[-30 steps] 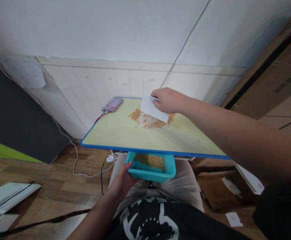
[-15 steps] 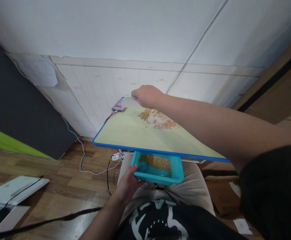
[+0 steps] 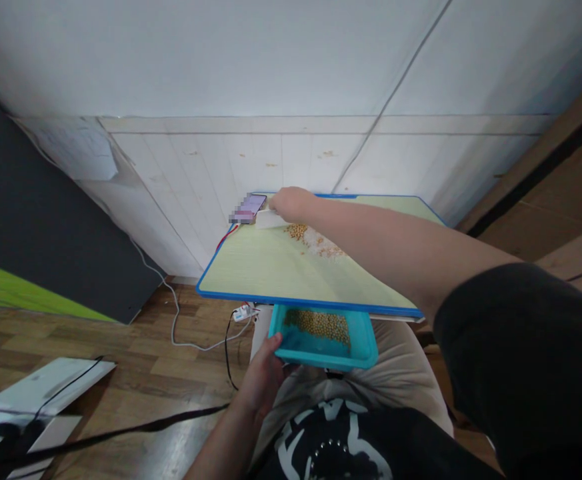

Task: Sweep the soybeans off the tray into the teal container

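My right hand (image 3: 291, 202) reaches across the small blue-rimmed table (image 3: 271, 267) and is closed on a white card (image 3: 269, 220), held at the far left side of a pile of yellowish beans mixed with white grains (image 3: 315, 240). My left hand (image 3: 265, 377) grips the left wall of a teal plastic bin (image 3: 323, 343) held just under the table's near edge, above my lap. The bin holds a layer of the same beans (image 3: 321, 323).
A phone (image 3: 248, 208) with a red cable lies at the table's far left corner by the white panelled wall. White and black cords trail over the wood floor at left. A white flat board (image 3: 41, 387) lies on the floor at lower left.
My right hand has carried the card from the right, over the pile, to its far left side near the phone. My left hand keeps the bin under the edge.
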`<state>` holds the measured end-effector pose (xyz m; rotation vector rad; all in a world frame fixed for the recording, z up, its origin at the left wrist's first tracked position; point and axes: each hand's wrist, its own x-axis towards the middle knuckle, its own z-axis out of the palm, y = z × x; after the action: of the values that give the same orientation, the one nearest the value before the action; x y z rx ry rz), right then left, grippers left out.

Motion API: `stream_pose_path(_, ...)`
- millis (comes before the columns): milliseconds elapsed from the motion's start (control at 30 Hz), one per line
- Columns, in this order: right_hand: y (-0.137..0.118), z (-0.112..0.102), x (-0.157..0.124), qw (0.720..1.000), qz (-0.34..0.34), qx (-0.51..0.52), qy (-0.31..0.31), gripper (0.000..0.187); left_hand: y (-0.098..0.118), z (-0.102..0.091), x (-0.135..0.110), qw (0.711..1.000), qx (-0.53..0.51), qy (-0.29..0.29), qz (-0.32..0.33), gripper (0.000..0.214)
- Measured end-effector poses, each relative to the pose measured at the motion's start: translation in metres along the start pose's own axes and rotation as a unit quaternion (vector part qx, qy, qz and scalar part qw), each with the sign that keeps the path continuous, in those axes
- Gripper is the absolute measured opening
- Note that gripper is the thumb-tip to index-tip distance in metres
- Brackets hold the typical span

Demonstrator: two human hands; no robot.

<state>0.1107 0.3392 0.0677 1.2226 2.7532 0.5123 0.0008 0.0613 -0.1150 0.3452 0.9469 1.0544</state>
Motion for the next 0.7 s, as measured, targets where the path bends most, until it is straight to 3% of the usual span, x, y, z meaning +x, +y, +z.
stream_pose_path(167,0.002,0.001,-0.001,1.0,-0.028,0.013,-0.009,0.035,0.001,0.005,0.0,1.0,-0.003,-0.003,0.002,0.065)
stream_pose_path(700,-0.012,-0.008,-0.031,0.998,-0.054,0.002,-0.011,0.031,0.014,-0.003,-0.012,1.0,-0.013,0.0,0.018,0.072)
